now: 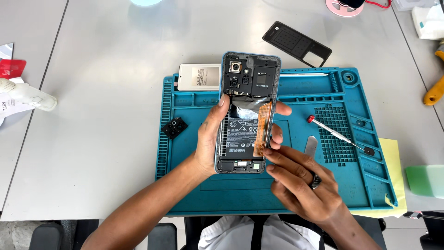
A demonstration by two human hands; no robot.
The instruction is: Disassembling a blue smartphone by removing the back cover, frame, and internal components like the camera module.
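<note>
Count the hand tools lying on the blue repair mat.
2: a red-capped screwdriver on the mat's right side, and a flat metal pry tool just left of it. Others may be hidden under the hands.
</note>
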